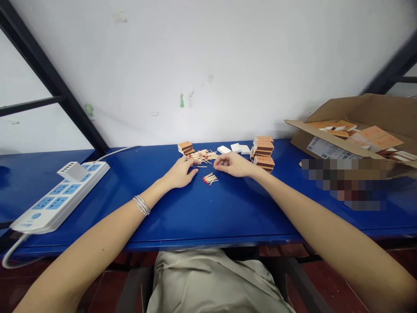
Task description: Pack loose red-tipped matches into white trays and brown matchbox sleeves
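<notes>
A loose pile of red-tipped matches [203, 155] lies on the blue table [202, 208] near the wall. My left hand [181, 171] rests beside the pile, fingers curled, fingertips touching matches. My right hand [233, 164] is just right of the pile, fingers bent in a pinch; what it holds is too small to see. A small bundle of matches [210, 178] lies between the two hands. A short stack of orange matchboxes [186, 148] stands behind the left hand. A taller stack [263, 153] stands beside the right hand, with white inner trays [235, 148] behind.
A white and blue power strip [61, 195] with a cable lies at the left. An open cardboard carton [355, 130] full of matchboxes sits at the right. Black shelf struts run along both sides. The white wall is close behind.
</notes>
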